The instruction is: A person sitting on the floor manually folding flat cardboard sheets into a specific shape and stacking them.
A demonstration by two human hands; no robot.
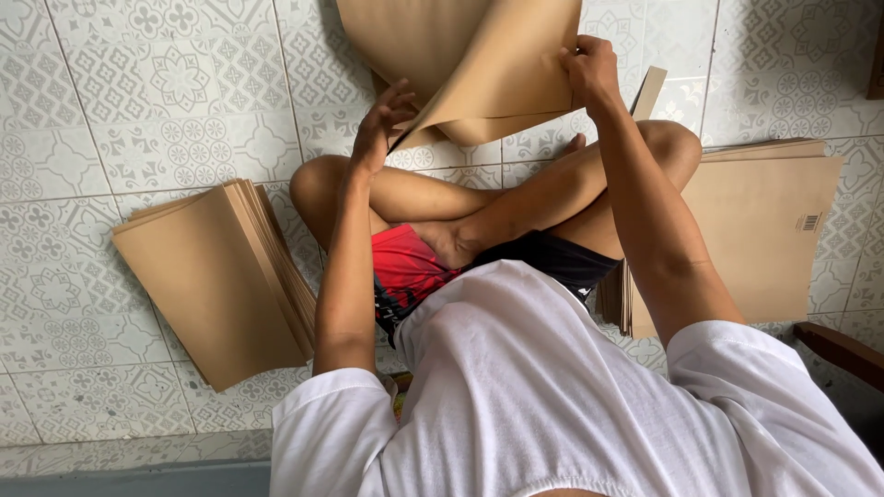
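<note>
I sit cross-legged on a patterned tile floor. A large brown paper sheet (470,55) is folded over in front of my knees. My right hand (589,69) grips its upper right edge. My left hand (379,124) touches the fold's lower left edge with fingers spread against the paper. The sheet's top runs out of view.
A stack of folded brown paper pieces (216,276) lies on the floor at my left. Another stack of flat brown sheets (764,230) lies at my right, partly under my knee. A dark wooden piece (843,350) shows at the right edge.
</note>
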